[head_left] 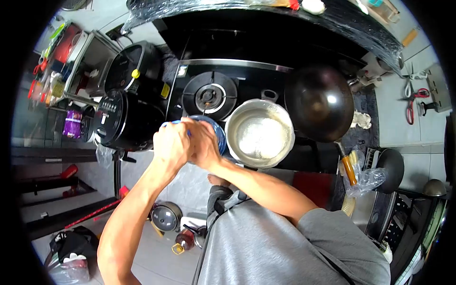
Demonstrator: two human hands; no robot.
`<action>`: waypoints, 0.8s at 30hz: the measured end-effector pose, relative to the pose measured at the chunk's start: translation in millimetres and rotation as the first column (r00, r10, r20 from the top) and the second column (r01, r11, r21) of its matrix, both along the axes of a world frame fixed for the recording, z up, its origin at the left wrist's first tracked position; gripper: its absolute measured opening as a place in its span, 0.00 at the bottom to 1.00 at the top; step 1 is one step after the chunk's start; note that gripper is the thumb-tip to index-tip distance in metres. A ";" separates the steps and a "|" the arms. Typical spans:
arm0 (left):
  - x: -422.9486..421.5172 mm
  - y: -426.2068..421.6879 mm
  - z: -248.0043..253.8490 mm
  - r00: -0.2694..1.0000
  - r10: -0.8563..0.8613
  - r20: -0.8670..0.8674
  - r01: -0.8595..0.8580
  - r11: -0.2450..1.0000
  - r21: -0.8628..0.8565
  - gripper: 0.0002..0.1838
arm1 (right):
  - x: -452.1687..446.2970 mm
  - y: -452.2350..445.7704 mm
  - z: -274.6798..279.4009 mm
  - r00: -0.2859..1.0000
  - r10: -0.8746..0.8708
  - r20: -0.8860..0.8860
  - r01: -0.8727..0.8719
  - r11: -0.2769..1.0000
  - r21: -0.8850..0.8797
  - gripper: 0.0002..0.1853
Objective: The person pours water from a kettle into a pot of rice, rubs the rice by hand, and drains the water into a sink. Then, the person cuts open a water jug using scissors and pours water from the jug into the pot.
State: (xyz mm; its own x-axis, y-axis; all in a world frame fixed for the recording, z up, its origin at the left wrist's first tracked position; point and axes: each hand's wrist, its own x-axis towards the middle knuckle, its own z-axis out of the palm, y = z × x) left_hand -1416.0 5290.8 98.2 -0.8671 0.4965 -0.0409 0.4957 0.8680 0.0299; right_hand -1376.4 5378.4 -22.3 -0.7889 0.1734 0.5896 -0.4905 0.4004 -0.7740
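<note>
My left hand (170, 143) and my right hand (203, 146) are pressed together in front of the gas burner (209, 97). The fingers of both are curled closed. Small bits of blue show at the left hand's fingers, but what lies between the hands is hidden. Right behind them is a round blue dish or basin (220, 135), mostly covered by the hands. To the right of it stands an open metal pot (260, 134) with a pale, shiny inside and a dark handle at the back.
A dark wok (319, 104) with a wooden handle (348, 170) sits on the stove's right side. Black cookers (124, 118) stand at the left. On the floor are a lidded pot (166, 217) and a bottle (184, 241). Scissors (411, 105) hang on the right wall.
</note>
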 end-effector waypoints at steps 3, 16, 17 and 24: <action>-1.0 -0.5 10.7 0.997 0.035 0.071 -0.042 0.994 0.097 0.09 | -4.4 -1.0 4.0 0.999 -0.053 -0.002 0.053 0.999 0.013 0.35; 69.5 -42.8 -54.6 0.955 0.223 0.197 -0.292 0.570 0.768 0.43 | -13.2 64.6 46.1 0.898 0.439 0.023 -0.433 0.875 0.219 0.26; 69.3 -39.1 -59.4 0.955 0.247 0.164 -0.280 0.565 0.776 0.44 | -20.5 73.8 57.7 0.864 0.499 0.068 -0.489 0.797 0.354 0.21; 43.9 -4.2 -78.0 0.940 0.324 0.103 -0.243 0.430 0.870 0.35 | -69.1 71.7 122.8 0.605 0.711 0.360 -0.672 0.212 0.710 0.06</action>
State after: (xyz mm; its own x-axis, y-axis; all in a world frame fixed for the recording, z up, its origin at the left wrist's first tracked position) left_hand -1372.1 5286.6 20.3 -0.9459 -0.0329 0.3228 0.2622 0.5084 0.8202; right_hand -1445.5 5450.0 100.5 -0.3411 -0.9193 0.1965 -0.8969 0.2556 -0.3609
